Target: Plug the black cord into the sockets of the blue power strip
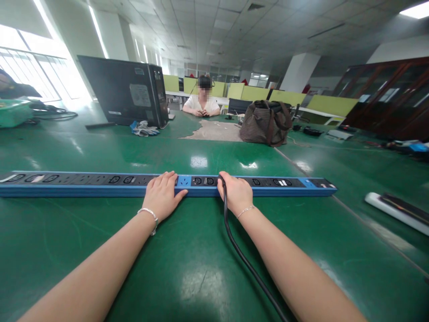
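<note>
A long blue and black power strip [100, 180] lies flat across the green table, with rows of black sockets and a few blue ones along its top. My left hand [162, 194] grips it left of a blue socket, fingers over the top and thumb along the front side. Farther right, my right hand [236, 192] is closed around the plug end of a black power cable [231, 232], held against the strip's sockets. Fingers hide most of the plug, so I cannot tell how deep it sits. The cable runs down toward me beside my right forearm.
Behind the strip stand a black computer case [124, 91], gloves [145, 129] and a brown bag [266, 123]. A person [203, 100] sits across the table. To the right lies a white and black bar [398, 210]; a green basket [15, 112] is far left.
</note>
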Motion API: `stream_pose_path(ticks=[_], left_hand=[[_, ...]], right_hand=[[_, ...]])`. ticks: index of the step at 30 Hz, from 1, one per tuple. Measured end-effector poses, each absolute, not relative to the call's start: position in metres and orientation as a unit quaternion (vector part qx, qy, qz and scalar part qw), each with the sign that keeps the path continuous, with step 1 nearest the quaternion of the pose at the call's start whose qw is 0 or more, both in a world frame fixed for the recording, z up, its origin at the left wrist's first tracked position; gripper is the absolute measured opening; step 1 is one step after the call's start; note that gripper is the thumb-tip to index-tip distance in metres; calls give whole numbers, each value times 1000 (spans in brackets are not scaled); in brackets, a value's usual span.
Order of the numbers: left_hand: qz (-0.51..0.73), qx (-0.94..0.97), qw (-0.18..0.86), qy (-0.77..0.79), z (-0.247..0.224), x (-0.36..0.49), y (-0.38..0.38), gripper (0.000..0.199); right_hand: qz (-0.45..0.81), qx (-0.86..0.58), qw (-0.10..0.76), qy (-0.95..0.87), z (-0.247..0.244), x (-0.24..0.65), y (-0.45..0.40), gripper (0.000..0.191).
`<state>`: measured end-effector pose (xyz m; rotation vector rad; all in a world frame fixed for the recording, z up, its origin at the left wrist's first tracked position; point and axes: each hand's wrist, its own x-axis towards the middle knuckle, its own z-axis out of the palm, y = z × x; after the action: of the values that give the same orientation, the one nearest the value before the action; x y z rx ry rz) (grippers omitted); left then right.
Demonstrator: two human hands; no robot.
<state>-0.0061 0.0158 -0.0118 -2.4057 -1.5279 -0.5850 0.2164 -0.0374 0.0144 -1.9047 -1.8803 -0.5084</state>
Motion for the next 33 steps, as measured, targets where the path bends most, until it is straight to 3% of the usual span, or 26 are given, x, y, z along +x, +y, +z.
stream_pose_path(ticks=[8,22,33], left_hand=[[-204,-820,110,-523,-10,-5,14,56],[-197,-817,103,-532,-8,-5,12,56],[-207,-818,88,-530,-7,-5,11,57]], right_hand=[[-151,-671,204,-697,15,221,-42,38],[-155,-607,331,-705,-10,232,-31,38],[-164,-588,336,-718,-13,233,-27,32]])
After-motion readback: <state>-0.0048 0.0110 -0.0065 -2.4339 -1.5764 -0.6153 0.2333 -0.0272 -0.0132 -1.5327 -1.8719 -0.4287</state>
